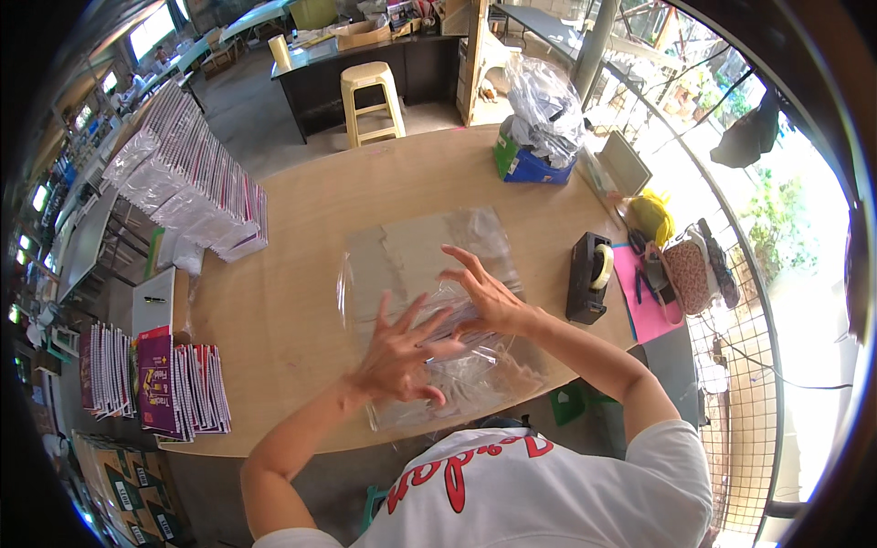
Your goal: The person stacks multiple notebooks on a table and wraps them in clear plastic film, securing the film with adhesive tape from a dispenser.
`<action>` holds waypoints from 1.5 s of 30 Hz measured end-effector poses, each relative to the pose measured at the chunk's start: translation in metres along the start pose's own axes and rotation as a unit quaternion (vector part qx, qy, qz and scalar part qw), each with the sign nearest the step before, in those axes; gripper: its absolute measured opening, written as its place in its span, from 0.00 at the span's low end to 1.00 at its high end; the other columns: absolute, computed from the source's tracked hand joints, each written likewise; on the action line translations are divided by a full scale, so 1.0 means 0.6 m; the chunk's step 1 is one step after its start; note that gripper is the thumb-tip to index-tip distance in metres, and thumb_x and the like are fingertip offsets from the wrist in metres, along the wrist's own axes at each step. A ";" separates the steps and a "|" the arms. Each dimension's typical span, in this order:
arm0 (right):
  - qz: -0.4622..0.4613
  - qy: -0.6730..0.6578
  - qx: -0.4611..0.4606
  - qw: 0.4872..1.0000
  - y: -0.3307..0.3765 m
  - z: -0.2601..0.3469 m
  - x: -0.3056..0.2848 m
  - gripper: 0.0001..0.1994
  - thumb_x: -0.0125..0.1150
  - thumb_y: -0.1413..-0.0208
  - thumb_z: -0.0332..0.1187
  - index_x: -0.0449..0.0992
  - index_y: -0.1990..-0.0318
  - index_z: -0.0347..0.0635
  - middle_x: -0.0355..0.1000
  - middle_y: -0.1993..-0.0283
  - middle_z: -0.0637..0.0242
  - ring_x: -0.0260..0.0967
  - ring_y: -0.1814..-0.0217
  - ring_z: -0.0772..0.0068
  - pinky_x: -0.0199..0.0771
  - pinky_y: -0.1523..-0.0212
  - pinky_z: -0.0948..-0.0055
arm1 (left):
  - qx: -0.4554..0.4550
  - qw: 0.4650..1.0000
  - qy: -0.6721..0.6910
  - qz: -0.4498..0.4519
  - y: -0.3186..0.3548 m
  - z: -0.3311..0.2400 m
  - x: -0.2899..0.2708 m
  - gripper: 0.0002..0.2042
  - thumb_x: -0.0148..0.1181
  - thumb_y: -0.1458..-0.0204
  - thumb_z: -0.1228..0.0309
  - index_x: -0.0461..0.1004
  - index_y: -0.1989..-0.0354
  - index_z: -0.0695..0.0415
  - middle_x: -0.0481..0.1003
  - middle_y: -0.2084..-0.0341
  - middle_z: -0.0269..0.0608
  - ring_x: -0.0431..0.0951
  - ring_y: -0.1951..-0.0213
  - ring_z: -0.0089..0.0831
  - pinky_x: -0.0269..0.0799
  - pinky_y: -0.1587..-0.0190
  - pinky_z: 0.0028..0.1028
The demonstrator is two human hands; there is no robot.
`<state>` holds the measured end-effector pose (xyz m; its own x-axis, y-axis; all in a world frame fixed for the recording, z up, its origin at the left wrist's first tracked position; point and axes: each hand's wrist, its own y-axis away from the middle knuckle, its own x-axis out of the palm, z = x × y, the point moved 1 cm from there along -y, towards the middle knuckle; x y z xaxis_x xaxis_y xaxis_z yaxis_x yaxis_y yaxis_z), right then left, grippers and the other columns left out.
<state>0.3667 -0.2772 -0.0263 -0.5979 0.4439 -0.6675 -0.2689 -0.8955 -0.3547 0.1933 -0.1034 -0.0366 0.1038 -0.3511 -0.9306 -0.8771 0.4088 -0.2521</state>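
Clear plastic sheets or bags [402,245] lie in a loose, crinkled layer on the table in front of me. My left hand [400,354] is over their near part, its fingers spread wide and apart. Just right of it, my right hand [489,297] is also open, with fingers bent and separated above a crumpled, shiny patch of the plastic. Whether the fingertips touch the plastic cannot be made out. Part of the pile is hidden beneath both hands.
A tall stack of plastic-wrapped notebooks [187,183] stands far left, with purple-covered spiral notebooks [157,382] nearer. On the right are a black tape dispenser [585,279], pink paper [653,306] and a patterned pouch [687,277]. A blue-green box [532,169] holds crumpled plastic; a stool [370,91] stands beyond.
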 end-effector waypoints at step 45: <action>0.159 0.162 0.241 0.944 -0.018 0.048 -0.002 0.59 0.73 0.54 0.36 0.28 0.26 0.39 0.74 0.75 0.48 0.74 0.70 0.39 0.73 0.67 0.55 | -0.072 0.993 -0.079 0.057 -0.027 -0.055 0.014 0.38 0.66 0.62 0.35 0.67 0.38 0.28 0.55 0.31 0.38 0.52 0.29 0.44 0.35 0.31 0.65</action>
<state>0.3484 -0.2690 -0.0027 -0.4647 0.0667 -0.8830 -0.4741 -0.8610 0.1845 0.1932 -0.1406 -0.0314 0.0629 -0.1680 -0.9838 -0.9441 0.3096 -0.1132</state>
